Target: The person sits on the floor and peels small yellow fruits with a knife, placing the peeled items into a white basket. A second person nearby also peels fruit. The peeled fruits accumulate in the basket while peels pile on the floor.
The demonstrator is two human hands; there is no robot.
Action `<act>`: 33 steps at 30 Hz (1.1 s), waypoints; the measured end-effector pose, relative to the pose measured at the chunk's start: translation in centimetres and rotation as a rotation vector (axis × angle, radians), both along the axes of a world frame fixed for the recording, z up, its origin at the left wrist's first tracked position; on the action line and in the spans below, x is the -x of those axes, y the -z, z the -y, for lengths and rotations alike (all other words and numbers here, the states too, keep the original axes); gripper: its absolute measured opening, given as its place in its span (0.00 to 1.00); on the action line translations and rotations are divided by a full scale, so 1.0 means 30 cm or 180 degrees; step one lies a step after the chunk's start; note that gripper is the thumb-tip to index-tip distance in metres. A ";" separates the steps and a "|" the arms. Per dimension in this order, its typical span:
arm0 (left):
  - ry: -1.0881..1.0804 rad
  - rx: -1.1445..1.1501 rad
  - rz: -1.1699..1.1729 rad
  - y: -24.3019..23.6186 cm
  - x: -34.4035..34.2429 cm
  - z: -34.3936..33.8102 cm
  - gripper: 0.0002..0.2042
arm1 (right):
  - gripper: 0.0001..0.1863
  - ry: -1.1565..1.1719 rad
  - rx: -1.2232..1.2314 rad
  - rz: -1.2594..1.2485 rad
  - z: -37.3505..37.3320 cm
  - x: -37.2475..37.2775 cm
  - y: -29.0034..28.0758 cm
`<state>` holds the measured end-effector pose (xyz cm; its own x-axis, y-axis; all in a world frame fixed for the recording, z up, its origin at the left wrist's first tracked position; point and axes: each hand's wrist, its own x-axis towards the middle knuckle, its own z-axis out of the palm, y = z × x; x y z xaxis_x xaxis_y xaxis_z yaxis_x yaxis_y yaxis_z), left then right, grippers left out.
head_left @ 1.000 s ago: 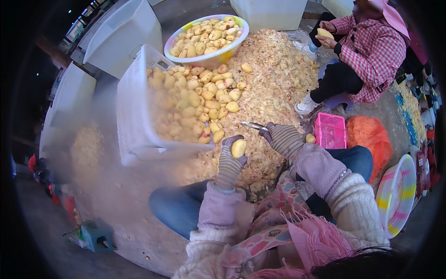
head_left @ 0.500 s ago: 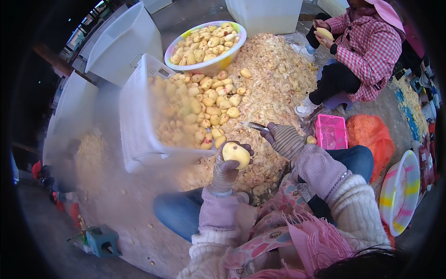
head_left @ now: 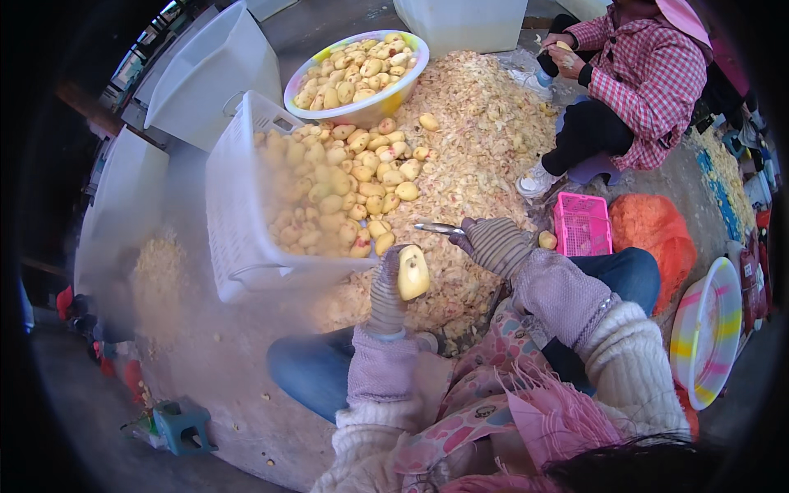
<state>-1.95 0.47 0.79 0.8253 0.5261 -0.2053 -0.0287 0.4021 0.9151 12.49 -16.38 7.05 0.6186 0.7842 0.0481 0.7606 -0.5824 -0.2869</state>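
My left hand, in a striped glove, is closed around a pale yellow potato with a few dark spots on it. To its right, my right hand, gloved the same way, grips a peeler whose metal end points left, a little above the potato and apart from it. Beyond both hands a white crate lies tipped with potatoes spilling out of its open side. A wide heap of peelings spreads in front of me.
A colourful basin full of potatoes stands beyond the crate. At right are a pink basket, an orange mesh sack and another basin. A co-worker in a checked jacket sits far right. A blue stool stands lower left.
The potato has turned in my left hand and now shows a narrower side. The peeler has swung flatter in my right hand. The co-worker's hands have shifted left and up.
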 end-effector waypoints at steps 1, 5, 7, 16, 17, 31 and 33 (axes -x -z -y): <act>0.0096 0.0036 -0.0004 -0.002 0.001 -0.002 0.22 | 0.24 0.0246 0.0076 -0.0152 0.003 0.007 -0.002; 0.0400 -0.0484 -0.0057 -0.014 -0.001 -0.004 0.22 | 0.24 -0.1160 0.0089 -0.0218 0.007 0.018 -0.005; 0.0806 -0.0648 -0.0010 -0.019 -0.005 -0.006 0.25 | 0.23 -0.0030 0.0140 -0.0186 0.010 0.020 -0.008; 0.0613 -0.0283 0.0188 -0.010 0.005 -0.012 0.26 | 0.24 0.0150 0.0123 -0.0101 0.025 -0.003 0.018; 0.0628 -0.0258 0.0317 -0.015 0.005 -0.011 0.27 | 0.24 0.0563 0.0193 -0.0233 0.031 -0.012 0.018; 0.1030 0.2623 0.0496 0.041 -0.005 0.010 0.22 | 0.23 -0.0479 -0.0035 -0.0042 0.023 0.078 0.000; 0.0665 0.2522 0.0224 0.047 -0.003 0.001 0.21 | 0.24 0.0424 0.0006 -0.0276 0.018 0.060 -0.024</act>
<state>-1.86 0.45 -0.62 0.9149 0.0810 -0.3954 0.0715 0.9316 0.3564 10.70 -16.91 7.78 0.7189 0.6950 -0.0114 0.6491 -0.6770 -0.3468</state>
